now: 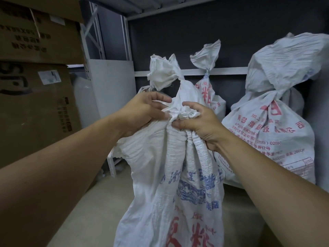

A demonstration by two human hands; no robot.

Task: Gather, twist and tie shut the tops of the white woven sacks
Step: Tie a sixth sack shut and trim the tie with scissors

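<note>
Right hand [199, 125] curls round the gathered neck of the sack [160, 175]; left hand [142, 111] pinches the bunched top just beside those fingers; should either grip ease before tying, the stiff weave would likely spring open.

The front sack [165, 184] is running off the bottom edge, hiding its base. Fingers [194, 106] of the right hand [201, 127] are covering part of its gathered neck. Behind the front sack, a tied sack [208, 97] is showing only partly. Left of the front sack, cardboard boxes [35, 97] are running past the edge, their print blurring.
</note>
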